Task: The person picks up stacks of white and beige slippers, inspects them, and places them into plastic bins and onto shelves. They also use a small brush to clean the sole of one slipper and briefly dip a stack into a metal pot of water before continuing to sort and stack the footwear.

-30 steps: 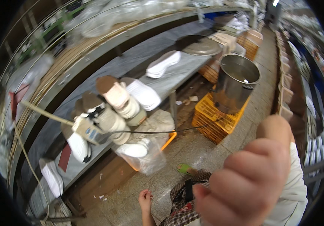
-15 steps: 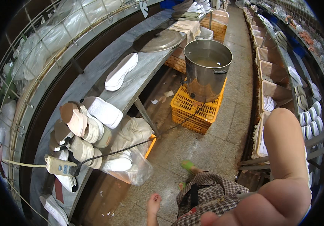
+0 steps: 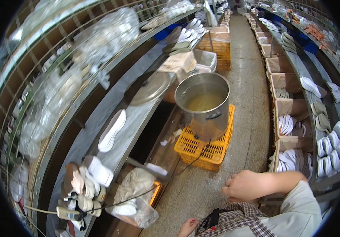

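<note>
— Long workshop aisle, concrete floor (image 3: 241, 51), curved bench (image 3: 98, 130) on the left. Counted?

— One steel pot (image 3: 204, 103) on one yellow crate (image 3: 205, 147). One lid (image 3: 151, 87), one white sole (image 3: 112, 130) on the bench.

— Hands?

— Right hand (image 3: 245, 185) loosely curled, holding nothing, near the crate. Left hand (image 3: 187, 227) at bottom edge, grip impossible to tell.
</note>
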Action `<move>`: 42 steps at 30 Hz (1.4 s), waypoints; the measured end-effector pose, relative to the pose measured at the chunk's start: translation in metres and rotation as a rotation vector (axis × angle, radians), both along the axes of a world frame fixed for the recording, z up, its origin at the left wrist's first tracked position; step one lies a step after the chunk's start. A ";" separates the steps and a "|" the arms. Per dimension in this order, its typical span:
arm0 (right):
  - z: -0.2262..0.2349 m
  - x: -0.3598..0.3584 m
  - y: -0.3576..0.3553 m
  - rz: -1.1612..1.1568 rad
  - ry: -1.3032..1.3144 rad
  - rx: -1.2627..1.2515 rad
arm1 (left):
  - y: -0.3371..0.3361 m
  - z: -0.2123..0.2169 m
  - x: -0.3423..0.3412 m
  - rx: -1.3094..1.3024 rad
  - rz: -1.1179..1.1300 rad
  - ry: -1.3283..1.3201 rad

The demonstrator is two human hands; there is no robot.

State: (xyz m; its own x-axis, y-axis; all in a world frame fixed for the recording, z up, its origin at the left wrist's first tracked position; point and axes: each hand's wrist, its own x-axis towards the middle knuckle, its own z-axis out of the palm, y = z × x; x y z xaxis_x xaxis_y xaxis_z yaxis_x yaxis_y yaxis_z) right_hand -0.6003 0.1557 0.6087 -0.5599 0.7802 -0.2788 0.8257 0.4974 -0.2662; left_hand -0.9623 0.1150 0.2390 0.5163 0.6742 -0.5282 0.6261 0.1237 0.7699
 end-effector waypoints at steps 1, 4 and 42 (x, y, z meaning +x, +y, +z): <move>-0.015 0.028 -0.003 -0.065 0.066 0.010 | 0.009 0.007 0.042 -0.043 0.000 -0.083; -0.049 0.102 -0.018 -0.263 0.187 -0.011 | 0.038 0.045 0.156 -0.104 -0.129 -0.188; -0.090 0.852 0.275 -0.791 0.224 0.029 | 0.450 0.223 1.018 0.469 -1.089 -0.148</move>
